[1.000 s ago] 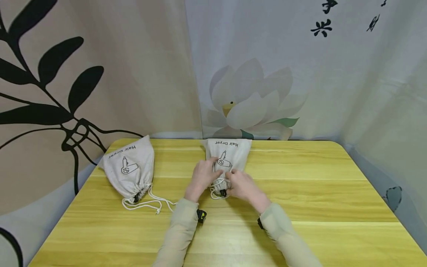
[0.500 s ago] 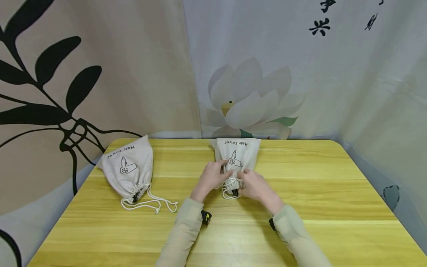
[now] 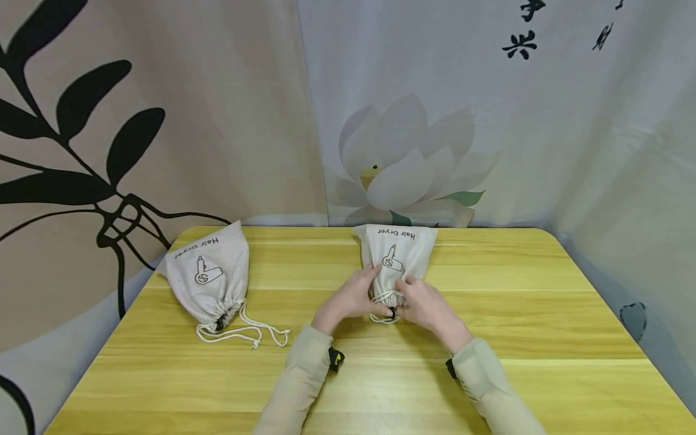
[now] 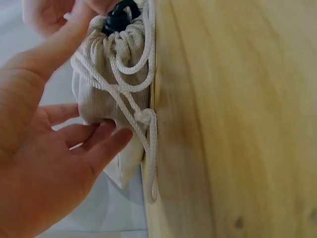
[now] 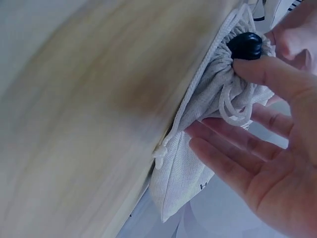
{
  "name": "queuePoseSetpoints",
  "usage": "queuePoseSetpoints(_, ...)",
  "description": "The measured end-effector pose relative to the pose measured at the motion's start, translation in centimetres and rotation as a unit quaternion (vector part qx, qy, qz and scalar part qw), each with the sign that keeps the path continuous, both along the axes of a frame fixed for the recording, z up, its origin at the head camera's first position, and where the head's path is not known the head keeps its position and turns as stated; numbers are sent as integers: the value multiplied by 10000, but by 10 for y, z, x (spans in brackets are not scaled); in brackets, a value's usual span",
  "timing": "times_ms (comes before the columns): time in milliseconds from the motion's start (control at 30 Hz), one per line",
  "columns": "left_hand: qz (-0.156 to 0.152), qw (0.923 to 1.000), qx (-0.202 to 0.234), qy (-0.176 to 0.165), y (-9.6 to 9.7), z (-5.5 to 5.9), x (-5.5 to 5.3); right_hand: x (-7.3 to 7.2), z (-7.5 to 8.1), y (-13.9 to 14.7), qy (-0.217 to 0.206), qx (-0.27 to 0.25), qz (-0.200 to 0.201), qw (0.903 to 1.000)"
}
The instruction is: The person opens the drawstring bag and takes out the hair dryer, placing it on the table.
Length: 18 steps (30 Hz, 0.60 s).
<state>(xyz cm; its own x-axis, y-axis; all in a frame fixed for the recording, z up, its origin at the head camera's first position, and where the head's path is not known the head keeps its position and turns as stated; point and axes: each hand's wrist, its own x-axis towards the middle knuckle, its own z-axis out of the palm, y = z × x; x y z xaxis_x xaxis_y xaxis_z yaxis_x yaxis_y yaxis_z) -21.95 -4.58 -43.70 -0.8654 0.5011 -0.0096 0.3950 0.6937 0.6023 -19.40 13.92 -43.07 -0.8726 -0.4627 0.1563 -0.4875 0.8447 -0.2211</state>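
An off-white drawstring bag (image 3: 415, 254), printed "Hair Dryer" over a line drawing of a dryer, lies near the table's far edge with its gathered neck towards me. From the left, my left hand (image 3: 353, 297) holds the neck, thumb reaching towards the black cord toggle (image 4: 117, 23) and fingers along the bag's side. My right hand (image 3: 432, 308) grips the opposite side; in the right wrist view its thumb lies beside the toggle (image 5: 245, 45) and its fingers curve against the cloth. White cords (image 4: 126, 89) loop round the neck. Whatever fills the bag is hidden.
A second, matching drawstring bag (image 3: 209, 272) lies at the table's far left, its white cords (image 3: 255, 332) trailing to the right. Pale printed curtains (image 3: 413, 151) hang right behind the wooden table (image 3: 544, 314).
Both hands have moved to the right, and the bag with them. My left thumb has come down to the neck by the toggle. The second bag stays put.
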Motion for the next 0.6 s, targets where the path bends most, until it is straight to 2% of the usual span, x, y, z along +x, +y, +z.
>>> queuePoseSetpoints(233, 19, 9974, -636, 341, 2, 0, 4, 1, -1, 0, 96, 15, 25, 9999)
queuePoseSetpoints(400, 19, 9960, -762, 474, 1, 2, 5, 0, -1, 0, 141, -17, 115, 9998)
queuePoseSetpoints(600, -41, 9953, -848, 463, 2, 4, 5, 0, -2, 2, 215, -59, 256, 9994)
